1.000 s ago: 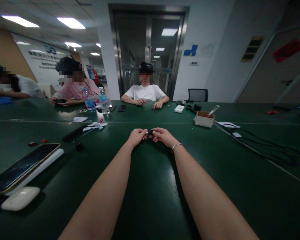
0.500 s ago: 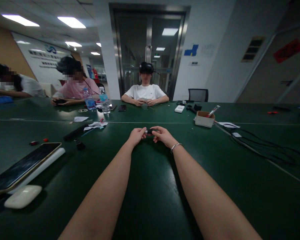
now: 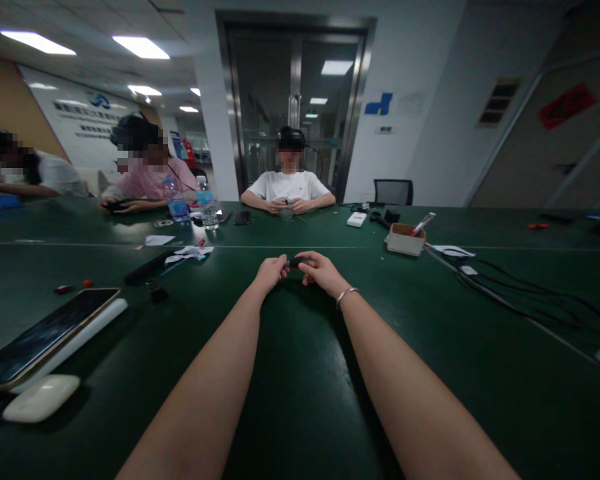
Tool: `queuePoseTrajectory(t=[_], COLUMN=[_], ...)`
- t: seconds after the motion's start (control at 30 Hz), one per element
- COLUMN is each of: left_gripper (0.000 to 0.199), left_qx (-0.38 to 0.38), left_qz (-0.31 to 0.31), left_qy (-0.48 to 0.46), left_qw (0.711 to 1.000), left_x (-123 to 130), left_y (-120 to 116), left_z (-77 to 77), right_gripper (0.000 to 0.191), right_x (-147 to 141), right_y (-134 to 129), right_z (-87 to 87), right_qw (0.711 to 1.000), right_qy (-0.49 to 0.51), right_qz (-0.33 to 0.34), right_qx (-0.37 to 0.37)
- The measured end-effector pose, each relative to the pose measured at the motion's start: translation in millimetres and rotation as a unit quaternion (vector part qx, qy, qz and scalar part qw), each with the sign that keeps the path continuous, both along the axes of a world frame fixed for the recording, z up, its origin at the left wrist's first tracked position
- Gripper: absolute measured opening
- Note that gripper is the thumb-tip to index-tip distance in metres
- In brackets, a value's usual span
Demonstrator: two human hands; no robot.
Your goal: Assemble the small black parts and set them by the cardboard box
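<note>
Over the green table (image 3: 300, 373), my two hands meet around a small dark cylindrical object (image 3: 295, 263), held roughly level. My left hand (image 3: 271, 272) pinches its left end, where a lighter, metal-looking part showed a moment ago. The fingers of my right hand (image 3: 323, 272) grip its right end, with the thumb below. What exactly the object is cannot be made out at this size. A silver bracelet (image 3: 347, 297) circles my right wrist. Off to the left stand a small black piece (image 3: 157, 291) and a long black case (image 3: 147, 268).
A phone (image 3: 50, 333) leans on a white bar, beside a white earbud case (image 3: 43, 398). Crumpled paper (image 3: 190, 253) and water bottles (image 3: 207, 208) lie beyond. A small box (image 3: 406, 240) and black cables (image 3: 525, 287) are at right. Several people sit across the table.
The view has shifted slightly. The held object's bright metal end is now less visible beside my left fingers; both hands keep their grip.
</note>
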State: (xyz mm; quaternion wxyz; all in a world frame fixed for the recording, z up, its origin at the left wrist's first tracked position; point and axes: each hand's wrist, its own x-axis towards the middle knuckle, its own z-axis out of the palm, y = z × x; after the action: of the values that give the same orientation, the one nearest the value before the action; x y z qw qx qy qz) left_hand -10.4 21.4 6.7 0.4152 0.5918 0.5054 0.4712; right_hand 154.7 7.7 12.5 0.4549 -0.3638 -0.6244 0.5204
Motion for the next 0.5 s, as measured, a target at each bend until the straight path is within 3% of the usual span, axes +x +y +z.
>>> queuePoseTrajectory(t=[0.33,0.5], left_gripper=[0.043,0.033], left_qx=[0.066,0.097], left_qz=[-0.016,-0.020], left_qy=[0.083,0.124], left_qw=[0.994,0.987], left_x=[0.1,-0.6], left_y=[4.9,4.5], left_z=[-14.2,-16.5], right_gripper=[0.016,0.015], right_x=[4.8,5.3], right_y=[5.3,4.5], right_z=[-5.8,-3.4], right_qw=[0.998,0.996], right_qy=[0.006,0.006], right_qz=[-0.033,-0.039], right_qx=[-0.050,-0.077])
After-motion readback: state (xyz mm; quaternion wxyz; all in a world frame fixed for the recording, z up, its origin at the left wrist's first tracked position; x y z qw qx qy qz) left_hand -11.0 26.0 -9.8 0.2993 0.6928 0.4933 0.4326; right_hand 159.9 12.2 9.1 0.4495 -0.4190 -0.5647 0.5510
